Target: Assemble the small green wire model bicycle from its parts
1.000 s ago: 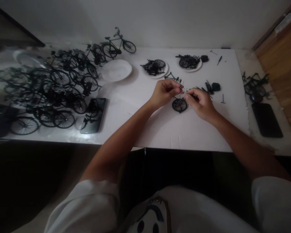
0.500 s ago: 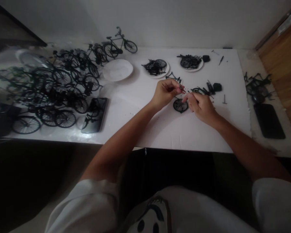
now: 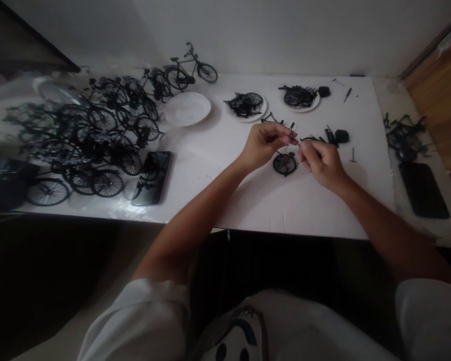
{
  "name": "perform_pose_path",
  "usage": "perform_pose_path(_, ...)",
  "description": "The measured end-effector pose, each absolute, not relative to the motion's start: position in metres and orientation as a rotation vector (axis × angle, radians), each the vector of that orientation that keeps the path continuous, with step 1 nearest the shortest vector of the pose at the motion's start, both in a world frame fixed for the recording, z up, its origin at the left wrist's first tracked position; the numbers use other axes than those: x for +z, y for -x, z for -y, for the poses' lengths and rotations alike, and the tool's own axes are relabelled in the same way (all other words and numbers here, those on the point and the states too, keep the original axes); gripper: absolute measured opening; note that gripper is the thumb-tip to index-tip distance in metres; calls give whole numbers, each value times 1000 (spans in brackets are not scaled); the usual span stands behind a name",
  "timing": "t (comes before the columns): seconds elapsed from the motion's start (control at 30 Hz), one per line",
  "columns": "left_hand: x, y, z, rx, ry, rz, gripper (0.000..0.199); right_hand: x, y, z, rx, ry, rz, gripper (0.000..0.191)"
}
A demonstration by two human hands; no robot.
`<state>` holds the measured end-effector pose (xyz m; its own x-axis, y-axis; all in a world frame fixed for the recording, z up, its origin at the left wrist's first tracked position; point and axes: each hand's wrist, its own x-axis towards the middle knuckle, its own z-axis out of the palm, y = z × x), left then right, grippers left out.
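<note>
My left hand [image 3: 265, 143] is closed in a pinch over the white board. It grips a small thin part, silvery with a dark end [image 3: 292, 125], perhaps a miniature handlebar. Close by on the right, my right hand [image 3: 323, 160] is also pinched, fingertips almost meeting the left ones; what it holds is too small to make out. Just below the fingers is a spoked miniature bicycle wheel [image 3: 284, 164] on the board. A bit of dark frame [image 3: 272, 118] shows behind the left hand. Dark loose parts [image 3: 330, 135] lie beyond the right hand.
Assembled miniature bicycles [image 3: 108, 120] crowd the left side; one stands [image 3: 191, 67] by the wall. A white plate [image 3: 188, 108] and two small dishes of black parts [image 3: 244, 104] are behind. Phones lie left [image 3: 152, 178] and right [image 3: 424, 189]; a T-shaped tool [image 3: 353, 155] lies right.
The whole view has shifted slightly, so things appear farther right. Both hands have moved a little to the right over the board, still pinched close together.
</note>
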<state>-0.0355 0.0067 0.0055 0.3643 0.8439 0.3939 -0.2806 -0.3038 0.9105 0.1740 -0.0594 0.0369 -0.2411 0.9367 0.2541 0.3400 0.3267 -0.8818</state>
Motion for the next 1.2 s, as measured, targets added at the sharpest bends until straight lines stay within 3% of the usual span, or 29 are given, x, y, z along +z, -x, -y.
perform_pose_path(0.37, 5, 38, -9, 1189, -1395, -562, 55, 41, -168, 62, 630, 1179, 1782, 57)
perform_pose_path(0.63, 1, 41, -10, 1166, -1397, -594, 37, 38, -170, 63, 777, 1194, 1747, 62)
perform_pose_path(0.77, 1, 41, -10, 1116, -1394, -615, 39, 36, -172, 62, 832, 1198, 1730, 65)
perform_pose_path(1.2, 14, 48, -6, 940, -1165, -510, 50, 20, -171, 51, 587, 1012, 1680, 40)
